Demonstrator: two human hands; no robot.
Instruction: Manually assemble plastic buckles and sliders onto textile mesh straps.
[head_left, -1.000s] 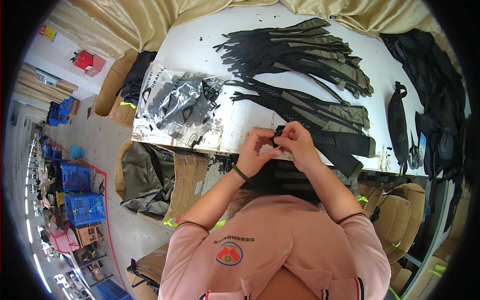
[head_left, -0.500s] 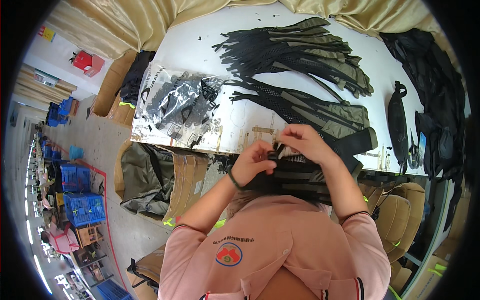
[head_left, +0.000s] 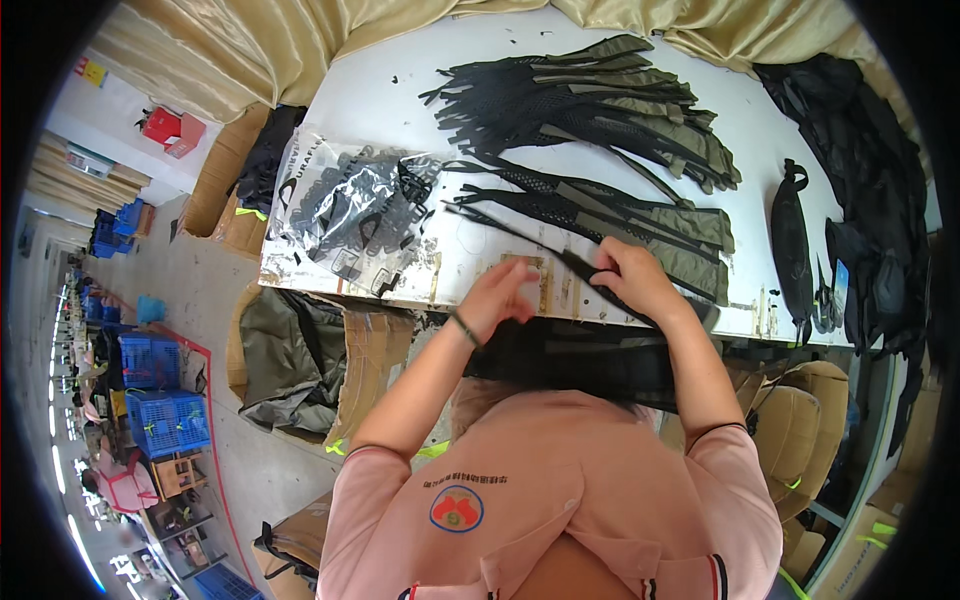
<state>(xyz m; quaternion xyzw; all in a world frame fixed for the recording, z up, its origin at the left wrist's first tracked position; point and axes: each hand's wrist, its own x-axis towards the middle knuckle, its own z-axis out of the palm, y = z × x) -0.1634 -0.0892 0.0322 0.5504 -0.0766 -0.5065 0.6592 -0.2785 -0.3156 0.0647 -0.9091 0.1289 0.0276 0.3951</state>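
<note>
My right hand (head_left: 634, 278) pinches a dark strap piece (head_left: 578, 262) at the table's front edge; its thin tail stretches up and to the left over the tabletop. My left hand (head_left: 498, 300) hovers to the left of it, fingers loosely bent and apart, with nothing visible in them. Below both hands, a black fabric piece (head_left: 570, 362) lies across my lap, partly covered by my forearms. Beyond my right hand, several black and olive mesh straps (head_left: 640, 215) lie side by side, with a larger pile of similar straps (head_left: 600, 110) farther back.
A clear plastic bag of black buckles (head_left: 365, 205) lies on the left of the white table (head_left: 375, 70). At right are a black padded strap (head_left: 792, 245), scissors (head_left: 824, 300) and heaped black fabric (head_left: 870, 190). An open carton (head_left: 375, 360) with olive fabric stands at lower left.
The small dark piece held between both hands is no longer there. My right hand has moved up and now grips a strap piece on the table; my left hand has let go.
</note>
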